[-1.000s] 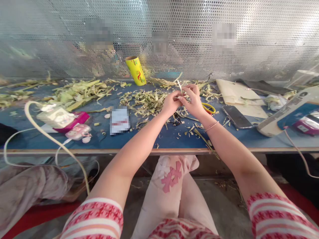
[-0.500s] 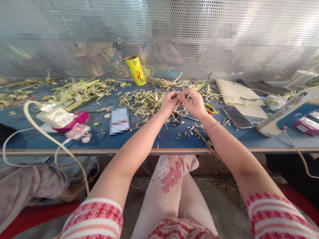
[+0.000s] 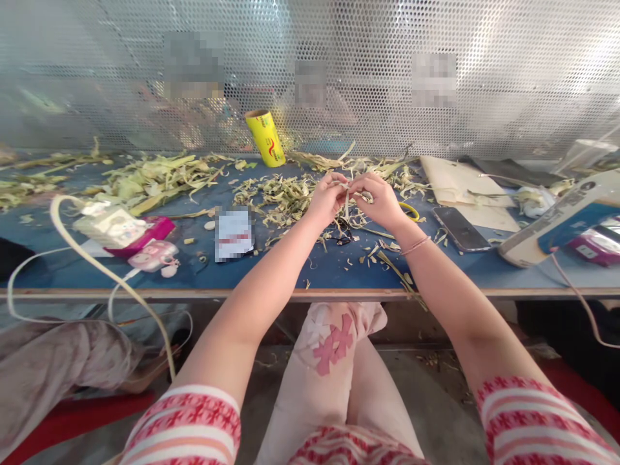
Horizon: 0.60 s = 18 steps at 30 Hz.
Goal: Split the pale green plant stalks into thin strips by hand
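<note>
Both hands meet over the middle of a blue table, fingertips nearly touching. My left hand is closed in a pinch on a thin pale plant strip that hangs down between the hands. My right hand pinches at the same strip from the other side; its exact fingertip contact is partly hidden. Beneath and behind them lies a pile of curled dry greenish plant shreds. A yellow ring, perhaps a scissor handle, shows beside my right wrist.
A yellow tube stands against the perforated metal wall. A phone and brown paper lie to the right. At left are a pale-and-pink device with cables, a card and leaf scraps. A neighbour's leg shows lower left.
My hands have drawn slightly apart, the left one moving a little to the left. More of the pale strip shows between them. The view has shifted slightly.
</note>
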Tool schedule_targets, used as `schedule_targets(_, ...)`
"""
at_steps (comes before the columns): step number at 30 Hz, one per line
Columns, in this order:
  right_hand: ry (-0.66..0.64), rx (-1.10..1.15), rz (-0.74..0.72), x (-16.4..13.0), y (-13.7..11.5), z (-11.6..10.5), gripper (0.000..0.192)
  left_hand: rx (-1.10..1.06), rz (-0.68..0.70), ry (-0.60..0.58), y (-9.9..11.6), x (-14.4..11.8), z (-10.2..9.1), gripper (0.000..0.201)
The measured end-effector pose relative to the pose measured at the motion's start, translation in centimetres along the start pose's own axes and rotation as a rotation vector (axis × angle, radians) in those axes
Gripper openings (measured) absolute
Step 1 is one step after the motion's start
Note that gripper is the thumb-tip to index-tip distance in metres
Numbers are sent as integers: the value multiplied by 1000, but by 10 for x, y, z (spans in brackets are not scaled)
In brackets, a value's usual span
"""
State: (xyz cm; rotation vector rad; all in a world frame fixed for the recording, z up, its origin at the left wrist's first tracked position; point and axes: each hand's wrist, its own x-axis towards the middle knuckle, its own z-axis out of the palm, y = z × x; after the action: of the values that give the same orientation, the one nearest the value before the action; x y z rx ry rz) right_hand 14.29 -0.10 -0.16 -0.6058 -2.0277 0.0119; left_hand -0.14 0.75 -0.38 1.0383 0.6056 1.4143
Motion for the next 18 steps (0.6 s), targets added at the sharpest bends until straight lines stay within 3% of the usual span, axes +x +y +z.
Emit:
schedule_targets(7,-60,-83,-8,-2,4,3,10,44,-15,6,2,-2,3,23)
schedule_targets(14,-5,-79,51,-2,-1,1,5,41,-7,-69,0,-6,4,20)
schedule_targets(18,72,-15,159,-1,-1,3,5,43,28,-120,1,-8,5,17)
